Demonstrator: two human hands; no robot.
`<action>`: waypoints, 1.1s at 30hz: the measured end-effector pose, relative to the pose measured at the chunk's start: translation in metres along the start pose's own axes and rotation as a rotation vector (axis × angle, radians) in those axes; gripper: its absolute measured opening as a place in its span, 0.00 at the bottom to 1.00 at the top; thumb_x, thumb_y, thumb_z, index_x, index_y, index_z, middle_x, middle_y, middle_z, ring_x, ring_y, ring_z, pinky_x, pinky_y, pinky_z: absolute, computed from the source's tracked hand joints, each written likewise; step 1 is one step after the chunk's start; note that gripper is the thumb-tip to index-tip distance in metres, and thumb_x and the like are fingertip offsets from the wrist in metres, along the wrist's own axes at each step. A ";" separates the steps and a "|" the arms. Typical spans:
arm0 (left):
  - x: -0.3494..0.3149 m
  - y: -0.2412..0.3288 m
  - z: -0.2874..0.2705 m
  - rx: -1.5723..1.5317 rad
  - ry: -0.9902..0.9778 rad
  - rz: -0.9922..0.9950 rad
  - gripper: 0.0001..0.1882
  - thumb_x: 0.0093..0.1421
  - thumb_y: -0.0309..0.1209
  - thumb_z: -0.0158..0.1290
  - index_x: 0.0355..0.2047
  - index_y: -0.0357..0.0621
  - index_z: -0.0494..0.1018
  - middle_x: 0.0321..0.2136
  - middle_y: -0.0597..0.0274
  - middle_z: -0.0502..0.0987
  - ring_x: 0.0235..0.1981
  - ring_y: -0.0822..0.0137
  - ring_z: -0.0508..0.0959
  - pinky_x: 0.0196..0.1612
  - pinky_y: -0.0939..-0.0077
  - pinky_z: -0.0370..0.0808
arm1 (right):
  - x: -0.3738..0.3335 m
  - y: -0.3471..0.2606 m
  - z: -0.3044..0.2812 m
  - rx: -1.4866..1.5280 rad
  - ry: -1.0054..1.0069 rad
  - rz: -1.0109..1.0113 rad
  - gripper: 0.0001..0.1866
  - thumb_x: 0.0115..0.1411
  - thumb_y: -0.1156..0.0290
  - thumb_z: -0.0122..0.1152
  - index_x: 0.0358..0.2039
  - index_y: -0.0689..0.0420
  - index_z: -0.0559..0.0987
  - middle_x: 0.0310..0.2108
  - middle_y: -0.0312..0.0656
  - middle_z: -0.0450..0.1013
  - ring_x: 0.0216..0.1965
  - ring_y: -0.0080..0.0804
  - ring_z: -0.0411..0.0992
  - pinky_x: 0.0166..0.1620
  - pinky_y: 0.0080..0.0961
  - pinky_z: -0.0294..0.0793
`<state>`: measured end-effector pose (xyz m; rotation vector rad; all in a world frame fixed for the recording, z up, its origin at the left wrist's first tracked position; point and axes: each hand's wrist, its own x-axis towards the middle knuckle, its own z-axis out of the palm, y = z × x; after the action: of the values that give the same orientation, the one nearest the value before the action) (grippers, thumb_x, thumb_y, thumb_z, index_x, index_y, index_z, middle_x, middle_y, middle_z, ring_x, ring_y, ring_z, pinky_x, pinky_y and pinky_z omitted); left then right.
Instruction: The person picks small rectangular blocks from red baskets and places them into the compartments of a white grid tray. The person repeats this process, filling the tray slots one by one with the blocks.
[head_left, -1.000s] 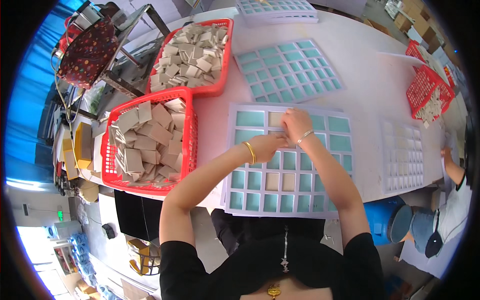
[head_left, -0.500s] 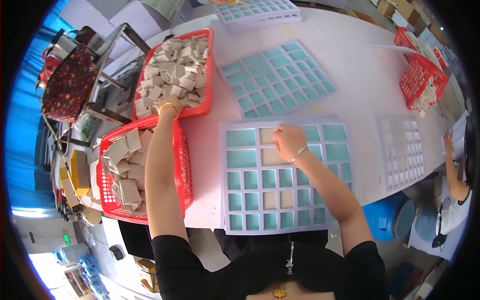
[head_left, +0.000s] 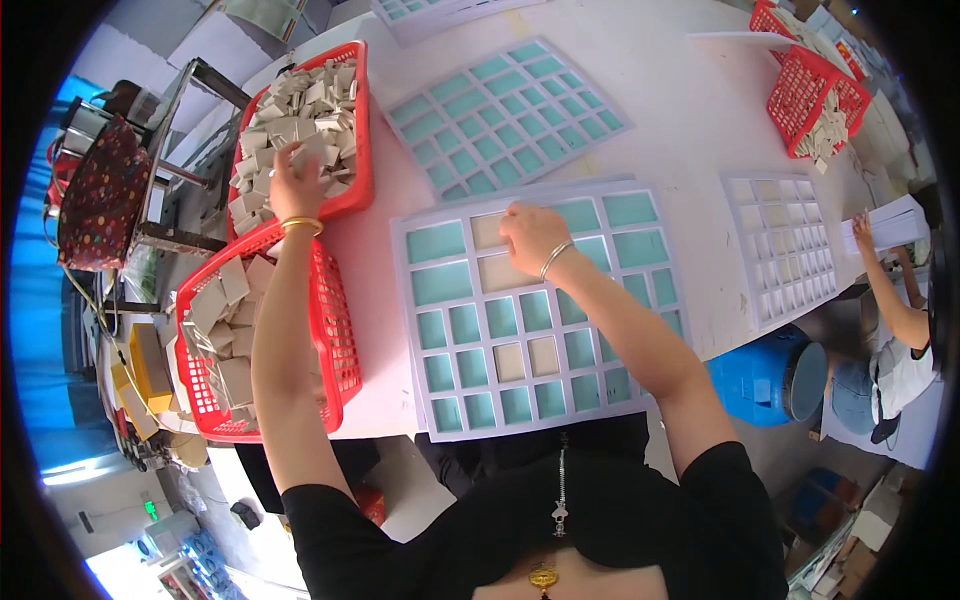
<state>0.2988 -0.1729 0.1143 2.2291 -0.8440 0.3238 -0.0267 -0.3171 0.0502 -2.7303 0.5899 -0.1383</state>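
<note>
My left hand (head_left: pixel 296 186) is over the far red basket (head_left: pixel 362 130), which is heaped with small beige board pieces (head_left: pixel 290 105). Its fingers are smeared by motion, so I cannot tell whether they grip a piece. My right hand (head_left: pixel 532 238) is closed, fingertips down, on the white grid frame (head_left: pixel 480 337) in front of me. Whatever it pinches is hidden. Turquoise shows in most of the frame's compartments. Beige pieces (head_left: pixel 507 272) fill a few: two near my right hand and two side by side lower down.
A nearer red basket (head_left: pixel 345 340) holds larger beige pieces. Beyond my frame lies another turquoise grid frame (head_left: pixel 510 112). To the right are a partly filled white grid (head_left: pixel 785 240), tilted red baskets (head_left: pixel 815 95), a co-worker's hand (head_left: pixel 862 232) and a blue barrel (head_left: pixel 760 375).
The whole view has shifted. My left hand has moved from the near end of the far basket further over its pieces. My right hand stays at the frame's upper part.
</note>
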 end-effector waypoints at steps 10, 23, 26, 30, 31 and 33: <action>-0.187 0.122 0.022 -0.627 -0.627 0.012 0.15 0.53 0.29 0.60 0.38 0.39 0.70 0.33 0.61 0.76 0.19 0.76 0.73 0.20 0.81 0.69 | -0.034 -0.018 -0.032 1.026 0.192 -0.072 0.15 0.53 0.64 0.64 0.38 0.58 0.77 0.29 0.35 0.75 0.26 0.21 0.68 0.31 0.19 0.70; -0.219 0.119 -0.010 -0.473 -0.980 -0.187 0.09 0.58 0.26 0.51 0.40 0.42 0.71 0.35 0.61 0.73 0.20 0.72 0.77 0.20 0.79 0.72 | -0.091 0.006 -0.024 1.101 0.268 0.202 0.15 0.55 0.71 0.61 0.43 0.58 0.73 0.31 0.40 0.76 0.24 0.22 0.72 0.28 0.19 0.73; -0.223 0.114 0.000 -0.460 -0.962 -0.022 0.11 0.59 0.22 0.49 0.42 0.41 0.70 0.34 0.63 0.71 0.22 0.75 0.76 0.20 0.83 0.73 | -0.095 0.004 -0.017 1.119 0.271 0.196 0.13 0.55 0.72 0.61 0.41 0.58 0.73 0.32 0.40 0.76 0.26 0.22 0.72 0.28 0.18 0.73; -0.224 0.118 0.005 -0.452 -1.042 -0.056 0.09 0.58 0.25 0.50 0.40 0.43 0.72 0.34 0.58 0.71 0.22 0.68 0.78 0.25 0.75 0.75 | -0.096 0.011 -0.007 1.030 0.239 0.121 0.12 0.56 0.74 0.60 0.40 0.60 0.74 0.35 0.39 0.75 0.29 0.21 0.71 0.31 0.19 0.72; -0.225 0.112 0.009 -0.412 -1.023 0.013 0.10 0.57 0.24 0.50 0.41 0.43 0.72 0.34 0.59 0.71 0.23 0.68 0.78 0.25 0.75 0.75 | -0.096 0.011 -0.007 0.991 0.220 0.099 0.11 0.56 0.74 0.60 0.40 0.60 0.74 0.37 0.38 0.74 0.31 0.21 0.71 0.32 0.19 0.72; -0.227 0.115 0.007 -0.224 -0.956 0.185 0.11 0.56 0.22 0.51 0.41 0.45 0.72 0.35 0.61 0.71 0.25 0.66 0.77 0.27 0.74 0.76 | -0.097 0.011 -0.008 0.896 0.149 0.061 0.11 0.54 0.72 0.61 0.38 0.59 0.75 0.33 0.37 0.75 0.28 0.22 0.71 0.32 0.20 0.72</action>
<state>0.0523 -0.1304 0.0694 2.0412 -1.4789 -0.7883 -0.1205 -0.2888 0.0517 -1.8411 0.4864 -0.4669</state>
